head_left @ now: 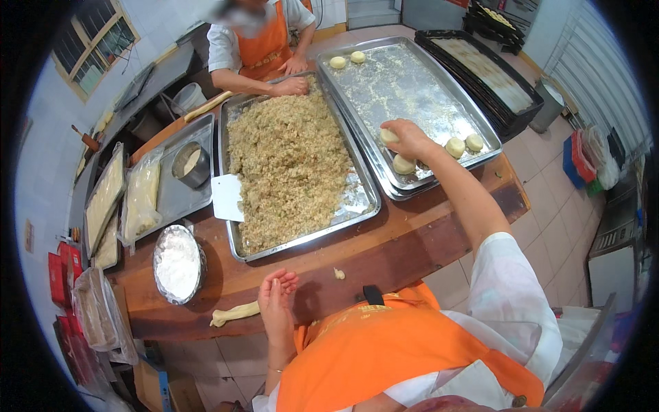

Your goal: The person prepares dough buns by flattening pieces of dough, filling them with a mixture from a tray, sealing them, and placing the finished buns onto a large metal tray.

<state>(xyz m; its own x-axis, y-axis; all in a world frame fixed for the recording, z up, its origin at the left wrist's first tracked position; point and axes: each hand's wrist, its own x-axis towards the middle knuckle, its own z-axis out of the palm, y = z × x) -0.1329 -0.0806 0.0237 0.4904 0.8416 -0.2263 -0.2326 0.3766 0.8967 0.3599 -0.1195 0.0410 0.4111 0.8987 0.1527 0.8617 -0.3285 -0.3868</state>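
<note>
- Your right hand (406, 139) grips a dough ball (388, 136) over the steel tray (412, 89).
- Your left hand (276, 302) rests open, empty, on the wooden surface (384, 254) near a dough strip (235, 313).

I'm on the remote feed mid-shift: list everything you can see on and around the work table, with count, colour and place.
Filling tray: one, steel, table centre, heaped with tan crumbly filling.
Scraper: one, white, on that tray's left rim.
Baking tray: one, steel, right of the filling tray.
Dough rounds: six pale ones on it, two at the far end, four near.
Flour bowl: one, steel, white flour, table left.
Dough rope: one, pale, front edge.
Dark trays: stacked, far right.
Co-worker: one, orange apron, far side.
Left hand: open, empty, by the table's front edge.
Right hand: holding a dough round at the baking tray.
</note>
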